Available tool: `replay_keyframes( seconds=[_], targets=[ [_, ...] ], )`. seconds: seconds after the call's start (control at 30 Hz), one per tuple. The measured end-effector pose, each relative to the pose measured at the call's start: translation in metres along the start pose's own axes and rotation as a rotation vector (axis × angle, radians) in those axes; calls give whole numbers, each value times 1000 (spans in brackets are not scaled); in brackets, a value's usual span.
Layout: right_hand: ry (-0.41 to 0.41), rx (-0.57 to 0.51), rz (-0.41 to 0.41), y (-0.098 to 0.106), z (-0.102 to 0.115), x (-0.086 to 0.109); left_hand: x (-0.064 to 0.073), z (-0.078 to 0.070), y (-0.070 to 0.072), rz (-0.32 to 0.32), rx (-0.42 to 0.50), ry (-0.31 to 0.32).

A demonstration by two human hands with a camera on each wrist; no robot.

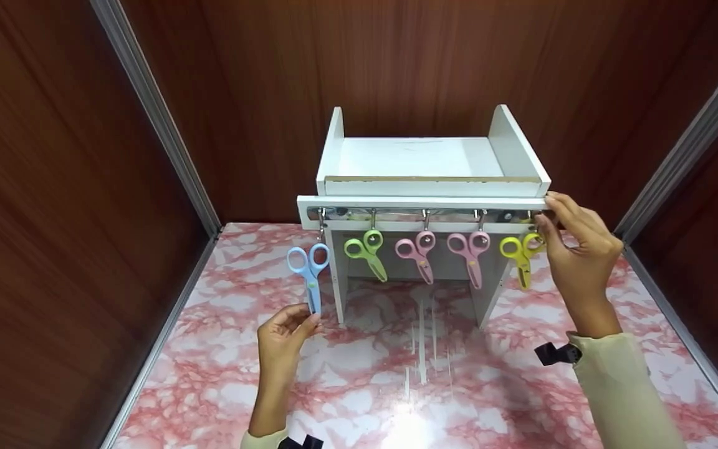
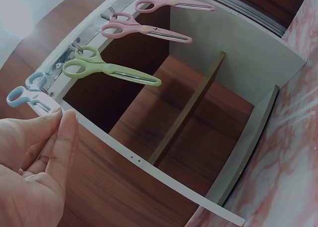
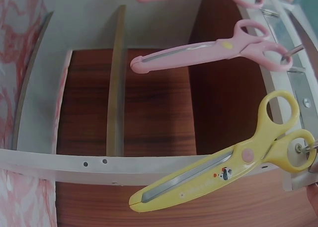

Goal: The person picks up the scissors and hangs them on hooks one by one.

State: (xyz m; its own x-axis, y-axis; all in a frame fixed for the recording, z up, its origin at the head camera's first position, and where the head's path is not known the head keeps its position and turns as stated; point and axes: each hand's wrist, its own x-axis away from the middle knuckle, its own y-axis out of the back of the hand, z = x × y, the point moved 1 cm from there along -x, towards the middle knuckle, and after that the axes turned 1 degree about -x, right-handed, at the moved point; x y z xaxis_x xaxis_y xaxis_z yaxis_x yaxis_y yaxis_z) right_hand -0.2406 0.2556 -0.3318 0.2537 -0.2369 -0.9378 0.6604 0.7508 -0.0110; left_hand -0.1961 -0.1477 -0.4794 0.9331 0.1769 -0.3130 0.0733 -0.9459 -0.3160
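My left hand (image 1: 284, 333) pinches the blade end of the blue scissors (image 1: 310, 277), handle loops up, just below the leftmost hook (image 1: 321, 218). Whether a loop touches that hook, I cannot tell. Along the hook rail (image 1: 396, 201) hang green scissors (image 1: 368, 254), two pairs of pink scissors (image 1: 418, 255) and yellow scissors (image 3: 223, 165), each by one loop. At the rail's right end, my right hand (image 1: 583, 240) holds the end between thumb and fingers, beside the yellow scissors. Only a sliver of that hand shows in the right wrist view.
Behind the rail stands a white shelf unit (image 1: 524, 149) with a top tray and open underside. It rests on a red-and-white marbled tabletop (image 1: 209, 374). Brown wood-look panels (image 1: 259, 93) with metal edge strips (image 1: 153, 112) enclose the back and sides.
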Motion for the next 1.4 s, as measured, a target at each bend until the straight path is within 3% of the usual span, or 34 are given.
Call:
replay_keyframes(
  seconds=[0.97, 1.4],
  targets=[
    [-2, -15, -4, 0, 2, 1, -4, -6, -5, -24, 26, 9],
    [0, -13, -1, 1, 2, 0, -12, 0, -6, -23, 36, 21]
  ],
)
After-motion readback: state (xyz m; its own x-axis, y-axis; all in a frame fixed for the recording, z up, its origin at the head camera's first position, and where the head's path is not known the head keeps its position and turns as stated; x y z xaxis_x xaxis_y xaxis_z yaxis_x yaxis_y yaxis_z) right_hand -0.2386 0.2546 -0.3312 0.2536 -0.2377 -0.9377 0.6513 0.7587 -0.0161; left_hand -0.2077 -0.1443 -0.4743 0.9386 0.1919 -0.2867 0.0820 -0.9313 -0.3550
